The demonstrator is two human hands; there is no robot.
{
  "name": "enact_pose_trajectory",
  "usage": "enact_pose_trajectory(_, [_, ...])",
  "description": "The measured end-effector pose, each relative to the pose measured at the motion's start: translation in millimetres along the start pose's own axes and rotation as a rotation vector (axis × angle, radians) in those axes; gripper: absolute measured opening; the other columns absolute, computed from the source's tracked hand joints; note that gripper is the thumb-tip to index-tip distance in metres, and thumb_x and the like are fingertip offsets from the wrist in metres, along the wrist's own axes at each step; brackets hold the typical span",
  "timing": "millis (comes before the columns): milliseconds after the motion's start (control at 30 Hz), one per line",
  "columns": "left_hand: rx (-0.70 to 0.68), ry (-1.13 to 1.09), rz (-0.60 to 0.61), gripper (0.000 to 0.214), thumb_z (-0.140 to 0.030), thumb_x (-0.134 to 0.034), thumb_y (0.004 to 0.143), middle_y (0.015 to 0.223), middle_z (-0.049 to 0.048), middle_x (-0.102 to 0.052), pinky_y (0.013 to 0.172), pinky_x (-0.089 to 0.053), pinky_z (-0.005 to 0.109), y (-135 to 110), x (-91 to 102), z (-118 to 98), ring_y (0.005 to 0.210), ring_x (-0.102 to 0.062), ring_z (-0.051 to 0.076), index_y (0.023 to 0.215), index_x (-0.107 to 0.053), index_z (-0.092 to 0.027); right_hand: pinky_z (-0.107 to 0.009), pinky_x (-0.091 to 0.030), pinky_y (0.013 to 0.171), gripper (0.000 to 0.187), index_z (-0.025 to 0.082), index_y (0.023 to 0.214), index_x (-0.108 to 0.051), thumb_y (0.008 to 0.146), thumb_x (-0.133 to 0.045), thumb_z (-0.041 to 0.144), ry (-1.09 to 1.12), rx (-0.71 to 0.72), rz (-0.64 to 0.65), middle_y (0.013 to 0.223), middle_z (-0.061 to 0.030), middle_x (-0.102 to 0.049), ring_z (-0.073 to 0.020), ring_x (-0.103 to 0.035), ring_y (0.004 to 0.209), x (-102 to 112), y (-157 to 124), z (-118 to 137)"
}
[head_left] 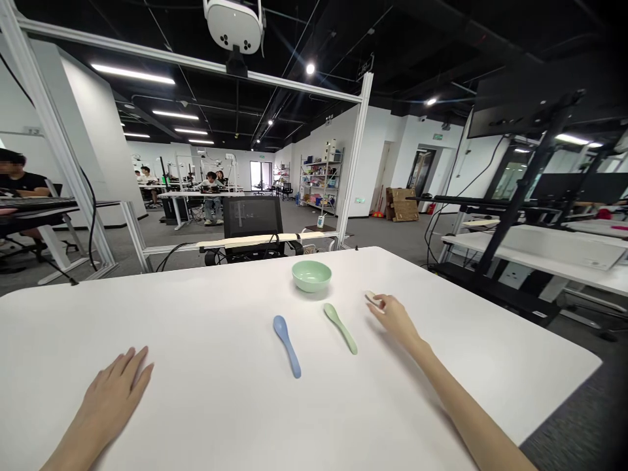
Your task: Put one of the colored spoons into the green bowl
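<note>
My left hand (pixel 112 399) rests flat and open on the white table (pixel 196 327) near the front edge, holding nothing. My right hand (pixel 395 320) reaches toward the far right of the tabletop, its fingertips pinching a small cream-white object (pixel 371 298) that they partly hide. Just left of that hand, a pale green spoon (pixel 340 328) lies on the table. Further left is a blue spoon (pixel 286 345), also lying flat. Beyond both spoons stands a pale green bowl (pixel 311 275), upright and apart from either hand.
A white metal frame (pixel 360 163) with an overhead camera (pixel 234 25) stands past the far table edge, and a black mesh chair (pixel 252 219) sits behind it. A white desk (pixel 534 255) lies to the right. People work at desks further back.
</note>
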State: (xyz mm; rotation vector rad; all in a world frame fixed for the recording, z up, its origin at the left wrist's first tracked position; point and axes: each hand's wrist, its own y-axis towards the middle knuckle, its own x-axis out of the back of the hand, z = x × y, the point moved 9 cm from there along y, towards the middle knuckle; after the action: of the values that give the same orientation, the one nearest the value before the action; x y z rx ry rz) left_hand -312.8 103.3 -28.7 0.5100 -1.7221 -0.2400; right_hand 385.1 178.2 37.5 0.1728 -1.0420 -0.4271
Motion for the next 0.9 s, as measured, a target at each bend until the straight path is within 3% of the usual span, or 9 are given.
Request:
enact_pose_trajectory(133, [-0.053, -0.171, 0.013, 0.069, -0.057, -0.031, 0.092, 0.143, 0.0211, -0.071, 0.116, -0.048, 0.058, 1.6, 28.0, -47.3, 0.136, -0.062, 0.039, 0.134, -0.067, -0.016, -0.033, -0.045, 0.070, 0.053, 0.014, 0.134, -0.060, 0.098, -0.055, 0.052, 0.095, 0.081, 0.280, 0.083, -0.0042, -0.067, -0.0233, -0.064, 0.074, -42.6, -35.4, 54.6])
enact_pose_trajectory(267, [-0.034, -0.485, 0.092, 0.058, -0.064, -0.041, 0.090, 0.119, 0.0145, -0.079, 0.105, -0.055, 0.050, -7.7, 55.9, -137.0, 0.115, -0.070, 0.032, 0.113, -0.073, -0.022, -0.030, -0.039, 0.065, 0.044, 0.016, 0.136, -0.055, 0.095, -0.054, 0.030, 0.141, 0.148, 0.367, 0.078, 0.0010, -0.060, -0.0204, -0.059, 0.070, -56.5, -61.6, 92.5])
enact_pose_trajectory(333, [-0.009, -0.642, 0.225, 0.055, -0.067, -0.044, 0.088, 0.102, 0.0106, -0.080, 0.090, -0.058, 0.044, -16.4, 56.2, -190.8, 0.093, -0.071, 0.027, 0.100, -0.074, -0.024, -0.029, -0.037, 0.064, 0.042, 0.019, 0.134, -0.053, 0.092, -0.052, 0.025, 0.233, 0.181, 0.329, 0.076, 0.0032, -0.058, -0.0197, -0.057, 0.068, -52.0, -68.8, 111.1])
enact_pose_trajectory(400, [0.014, -0.791, 0.368, 0.057, -0.071, -0.047, 0.085, 0.089, 0.0085, -0.078, 0.085, -0.057, 0.041, -25.4, 50.0, -241.5, 0.084, -0.069, 0.025, 0.094, -0.076, -0.023, -0.029, -0.037, 0.062, 0.041, 0.021, 0.131, -0.052, 0.091, -0.054, 0.028, 0.364, 0.225, 0.292, 0.073, 0.0054, -0.055, -0.0193, -0.056, 0.065, -47.7, -78.2, 135.3])
enact_pose_trajectory(467, [0.090, -0.926, 0.523, 0.063, -0.078, -0.052, 0.078, 0.086, 0.0096, -0.077, 0.076, -0.054, 0.038, -34.0, 36.0, -279.4, 0.080, -0.069, 0.024, 0.087, -0.075, -0.020, -0.028, -0.036, 0.061, 0.040, 0.023, 0.128, -0.049, 0.090, -0.055, 0.032, 0.494, 0.288, 0.291, 0.070, 0.0073, -0.053, -0.0189, -0.054, 0.063, -47.7, -92.4, 166.1])
enact_pose_trajectory(533, [0.113, -0.982, 0.590, 0.070, -0.084, -0.051, 0.074, 0.089, 0.0115, -0.077, 0.065, -0.051, 0.035, -37.3, 26.5, -304.5, 0.075, -0.068, 0.022, 0.084, -0.074, -0.019, -0.028, -0.037, 0.060, 0.040, 0.024, 0.128, -0.047, 0.090, -0.056, 0.034, 0.587, 0.347, 0.329, 0.069, 0.0082, -0.052, -0.0184, -0.053, 0.061, -52.7, -109.6, 198.0])
enact_pose_trajectory(600, [0.120, -1.017, 0.614, 0.071, -0.085, -0.050, 0.074, 0.090, 0.0113, -0.077, 0.064, -0.049, 0.032, -36.9, 19.6, -316.3, 0.074, -0.068, 0.020, 0.083, -0.073, -0.018, -0.028, -0.037, 0.059, 0.040, 0.025, 0.129, -0.045, 0.092, -0.056, 0.035, 0.641, 0.388, 0.392, 0.069, 0.0083, -0.053, -0.0180, -0.054, 0.061, -60.6, -124.9, 224.8])
enact_pose_trajectory(700, [0.146, -1.018, 0.588, 0.067, -0.082, -0.048, 0.076, 0.083, 0.0093, -0.076, 0.067, -0.048, 0.030, -31.0, 15.0, -310.5, 0.076, -0.068, 0.019, 0.079, -0.070, -0.018, -0.027, -0.038, 0.060, 0.045, 0.025, 0.133, -0.044, 0.093, -0.060, 0.038, 0.672, 0.446, 0.462, 0.071, 0.0087, -0.052, -0.0179, -0.054, 0.062, -68.0, -136.0, 247.9])
enact_pose_trajectory(900, [0.228, -0.795, 0.431, 0.054, -0.061, -0.042, 0.088, 0.089, 0.0137, -0.079, 0.076, -0.050, 0.035, -14.0, 18.4, -266.4, 0.082, -0.070, 0.023, 0.075, -0.071, -0.018, -0.032, -0.045, 0.073, 0.046, 0.020, 0.138, -0.047, 0.101, -0.057, 0.045, 0.452, 0.339, 0.347, 0.079, 0.0008, -0.061, -0.0233, -0.063, 0.077, -77.5, -119.2, 227.4])
